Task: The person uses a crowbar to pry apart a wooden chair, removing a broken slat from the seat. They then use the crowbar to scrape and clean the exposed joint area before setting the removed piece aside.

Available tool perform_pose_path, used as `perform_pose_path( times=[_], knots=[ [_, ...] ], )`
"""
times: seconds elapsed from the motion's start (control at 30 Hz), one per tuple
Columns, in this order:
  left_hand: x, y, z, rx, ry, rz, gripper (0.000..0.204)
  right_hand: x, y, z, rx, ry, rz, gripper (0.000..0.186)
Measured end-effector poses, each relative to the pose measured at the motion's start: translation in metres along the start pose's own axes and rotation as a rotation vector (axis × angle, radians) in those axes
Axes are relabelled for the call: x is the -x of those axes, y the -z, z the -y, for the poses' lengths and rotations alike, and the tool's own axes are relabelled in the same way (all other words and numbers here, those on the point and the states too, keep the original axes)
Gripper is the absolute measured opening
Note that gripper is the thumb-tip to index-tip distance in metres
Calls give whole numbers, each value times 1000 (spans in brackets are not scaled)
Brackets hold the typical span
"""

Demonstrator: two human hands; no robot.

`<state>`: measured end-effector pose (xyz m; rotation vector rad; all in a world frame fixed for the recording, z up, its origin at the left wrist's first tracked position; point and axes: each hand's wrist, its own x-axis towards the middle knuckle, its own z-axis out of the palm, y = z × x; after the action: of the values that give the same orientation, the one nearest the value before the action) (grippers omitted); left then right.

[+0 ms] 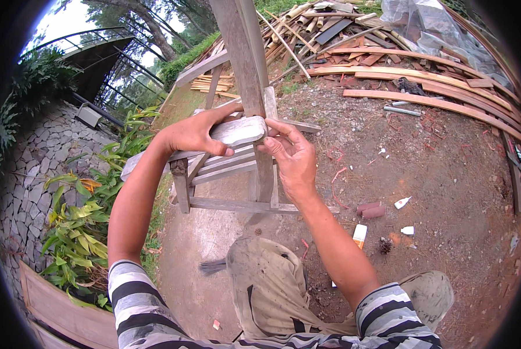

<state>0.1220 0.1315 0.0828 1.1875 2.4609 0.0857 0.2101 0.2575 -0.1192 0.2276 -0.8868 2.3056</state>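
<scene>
A weathered grey wooden chair [246,64] stands tilted in front of me, its slatted seat [228,168] below my hands. My left hand [193,132] is closed over the chair's armrest [240,131], thumb on the near side and fingers reaching behind toward the upright post. At the armrest's rounded end, my right hand [292,157] pinches with thumb and index finger, the other fingers curled. Whether something small lies between those fingertips is hidden. A lower rail [243,205] runs across beneath the seat.
Small white bottles [403,202], an orange-and-white tube [359,235], reddish-brown rolls [371,209] and a pine cone [385,245] lie on the dirt to the right. Long planks [423,99] and a scrap wood pile [319,29] are behind. Leafy plants [86,224] border the left.
</scene>
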Motion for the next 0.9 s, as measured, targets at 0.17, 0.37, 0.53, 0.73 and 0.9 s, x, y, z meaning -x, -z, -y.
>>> perform_pose_path(
  times=[0.17,0.37,0.53,0.73,0.9],
  knots=[
    [20,-7,-32,-173,-9,-343,78,-11,-22,10,68,182,-49,27],
    [55,-165,1,-38,19,-1193,34,3,-39,-21,49,247,-196,26],
    [-35,-190,-1,937,-301,-1134,69,-2,-30,-20,-13,252,-235,21],
    [-61,-181,11,1367,-483,-1171,44,-4,-30,-23,62,308,-261,18],
    [-69,-175,8,1418,-568,-1193,45,-30,-7,-27,267,563,-280,21]
  ],
)
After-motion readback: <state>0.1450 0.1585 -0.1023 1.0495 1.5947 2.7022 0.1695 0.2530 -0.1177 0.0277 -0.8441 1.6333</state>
